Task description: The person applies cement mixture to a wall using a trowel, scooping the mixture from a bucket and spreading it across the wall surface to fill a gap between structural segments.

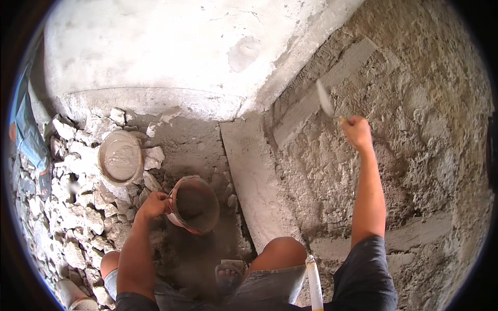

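Note:
My left hand [155, 205] is closed on the rim side of a reddish bucket [179, 220], which is tilted and holds dark grey mortar. My right hand [357, 132] grips the handle of a trowel [325, 98] in front of the rough wall [415, 135]. The trowel's blade is slightly blurred and points up and left. Near the blade, a smooth band of mortar [342, 67] runs slantwise along the wall. Whether the blade touches the wall, I cannot tell.
A round tub [120, 158] of wet grey mix stands among broken stones [83, 217]. A smooth ledge [254, 176] runs beside the rough wall, below a pale wall [155, 52]. Another person's blue trouser leg [31, 129] shows far left. A bucket [75, 295] lies lower left.

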A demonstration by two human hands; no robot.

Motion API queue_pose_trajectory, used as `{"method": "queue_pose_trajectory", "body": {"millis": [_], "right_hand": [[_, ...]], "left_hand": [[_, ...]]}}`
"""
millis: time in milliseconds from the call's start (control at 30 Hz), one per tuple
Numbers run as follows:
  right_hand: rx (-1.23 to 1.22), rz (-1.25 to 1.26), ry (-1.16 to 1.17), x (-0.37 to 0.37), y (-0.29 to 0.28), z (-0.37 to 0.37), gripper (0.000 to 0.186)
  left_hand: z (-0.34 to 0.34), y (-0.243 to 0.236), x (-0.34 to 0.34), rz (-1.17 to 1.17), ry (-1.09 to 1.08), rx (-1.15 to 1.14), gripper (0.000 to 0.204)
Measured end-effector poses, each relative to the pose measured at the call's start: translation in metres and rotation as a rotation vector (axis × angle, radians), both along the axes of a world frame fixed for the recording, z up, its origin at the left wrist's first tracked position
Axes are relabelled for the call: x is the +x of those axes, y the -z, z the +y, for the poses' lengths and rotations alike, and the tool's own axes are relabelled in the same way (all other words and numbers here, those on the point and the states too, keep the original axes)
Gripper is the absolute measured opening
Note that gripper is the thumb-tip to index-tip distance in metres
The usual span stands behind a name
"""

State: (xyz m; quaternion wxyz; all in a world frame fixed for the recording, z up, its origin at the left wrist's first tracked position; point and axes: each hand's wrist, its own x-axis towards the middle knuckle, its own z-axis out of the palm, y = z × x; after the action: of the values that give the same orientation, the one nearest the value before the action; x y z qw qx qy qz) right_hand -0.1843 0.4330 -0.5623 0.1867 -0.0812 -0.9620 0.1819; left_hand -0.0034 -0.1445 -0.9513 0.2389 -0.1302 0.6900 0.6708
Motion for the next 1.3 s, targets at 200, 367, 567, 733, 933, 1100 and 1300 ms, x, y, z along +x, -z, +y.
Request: {"method": "queue_pose_trajectory", "body": {"millis": [200,367,567,733,933,1100,1300], "right_hand": [[0.485,-0.141,0.109,-0.054,0.008,0.009,0.04],[0.355,-0.248,0.28,-0.055,-0.061,-0.019,0.035],[0.69,0.186,0.292,-0.001,-0.116,-0.061,0.038],[0.5,0.224,0.11,0.054,-0.104,-0.091,0.031],[-0.822,-0.176,-0.44,0.043,-0.019,-0.047,0.013],[-0.643,0.252,-0.041,0.024,-0.012,0.027,0.013],[-0.297,0.041,-0.264,0.094,-0.001,-0.071,0.016]], "left_hand": [[0.005,0.005,-0.004,0.008,0.023,0.0,0.021],[0.002,0.012,-0.004,0.026,0.007,-0.019,0.021],[0.0,0.013,-0.007,0.041,0.051,-0.018,0.022],[0.001,0.0,-0.004,-0.006,0.029,0.032,0.021],[-0.003,0.003,-0.003,0.063,0.057,-0.019,0.022],[0.009,0.013,-0.005,0.098,0.031,-0.08,0.023],[-0.023,0.023,0.005,0.092,0.019,-0.091,0.023]]}}
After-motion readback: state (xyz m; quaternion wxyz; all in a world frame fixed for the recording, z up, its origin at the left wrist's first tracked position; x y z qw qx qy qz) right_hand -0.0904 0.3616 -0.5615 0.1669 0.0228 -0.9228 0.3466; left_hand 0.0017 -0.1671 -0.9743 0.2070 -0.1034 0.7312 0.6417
